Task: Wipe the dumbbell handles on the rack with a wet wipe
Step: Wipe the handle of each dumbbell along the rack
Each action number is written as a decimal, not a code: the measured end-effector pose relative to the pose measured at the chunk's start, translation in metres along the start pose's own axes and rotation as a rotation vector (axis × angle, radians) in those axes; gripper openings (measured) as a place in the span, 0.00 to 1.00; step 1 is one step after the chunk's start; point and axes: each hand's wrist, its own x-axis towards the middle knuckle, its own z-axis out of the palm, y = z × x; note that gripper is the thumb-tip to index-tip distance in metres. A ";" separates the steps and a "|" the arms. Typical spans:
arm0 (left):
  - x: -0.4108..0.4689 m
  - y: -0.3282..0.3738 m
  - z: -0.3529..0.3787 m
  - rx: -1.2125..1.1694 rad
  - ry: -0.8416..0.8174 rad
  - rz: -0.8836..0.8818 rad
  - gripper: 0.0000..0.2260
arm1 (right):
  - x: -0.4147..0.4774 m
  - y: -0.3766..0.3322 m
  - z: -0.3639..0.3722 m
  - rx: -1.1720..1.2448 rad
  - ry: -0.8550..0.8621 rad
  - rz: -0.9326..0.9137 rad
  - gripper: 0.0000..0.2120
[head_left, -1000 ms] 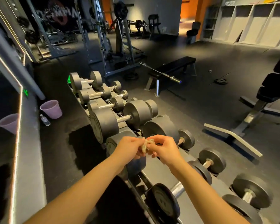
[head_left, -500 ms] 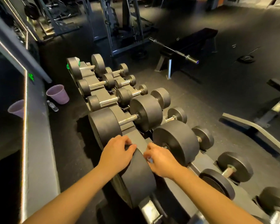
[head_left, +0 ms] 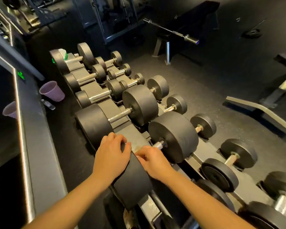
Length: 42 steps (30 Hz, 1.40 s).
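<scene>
Dropped from mid-air onto nearest dumbbell point(head_left: 172, 136), near left edge of rack point(head_left: 130, 133). Bracing its weight point(head_left: 134, 182) with left grip point(head_left: 111, 156) curled over; clamping wipe point(head_left: 139, 157) on handle point(head_left: 158, 144) with right grip point(head_left: 153, 160). Ready to wipe.

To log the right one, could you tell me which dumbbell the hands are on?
The nearest big dumbbell in the left row: left hand holds its near head, right hand curls round its handle. Others are untouched.
</scene>
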 end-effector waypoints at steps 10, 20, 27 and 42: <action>0.000 -0.001 0.001 -0.057 0.007 -0.027 0.09 | 0.046 -0.013 -0.036 -0.200 -0.411 0.101 0.10; -0.001 0.002 -0.001 -0.077 0.006 -0.047 0.10 | 0.067 -0.012 -0.053 -0.882 -0.495 0.037 0.15; -0.002 0.000 0.000 -0.078 0.005 -0.047 0.11 | 0.036 0.002 -0.021 -0.067 -0.373 -0.001 0.16; -0.002 -0.004 0.005 -0.067 0.021 -0.017 0.12 | -0.030 0.049 -0.006 -0.536 -0.063 -0.438 0.29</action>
